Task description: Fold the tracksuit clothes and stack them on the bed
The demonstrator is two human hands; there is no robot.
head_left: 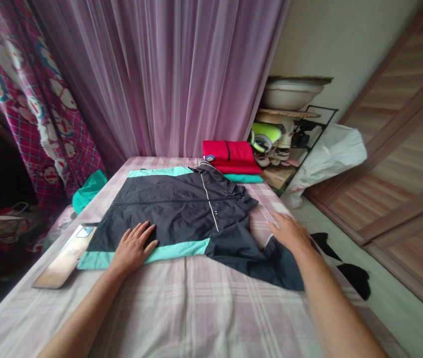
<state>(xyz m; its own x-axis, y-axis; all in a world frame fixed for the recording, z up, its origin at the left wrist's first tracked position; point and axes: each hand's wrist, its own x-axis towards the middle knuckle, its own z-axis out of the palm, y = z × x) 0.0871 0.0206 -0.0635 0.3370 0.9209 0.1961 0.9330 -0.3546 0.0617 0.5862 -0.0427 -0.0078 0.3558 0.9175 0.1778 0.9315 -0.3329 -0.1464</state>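
Note:
A dark jacket with mint-green side panels and white piping lies spread out, its collar toward the right. My left hand rests flat on the jacket near its lower side panel, fingers spread. The near sleeve stretches right and bends back on itself. Over the bent part of this sleeve is my right hand, its fingers stretched to the left and slightly apart; the palm side is hidden. The far sleeve cannot be made out.
A plaid sheet covers the surface. A gold phone lies at the left edge. Folded red clothing sits on folded teal cloth at the back. Beyond the right edge stand a loaded rack and white bag.

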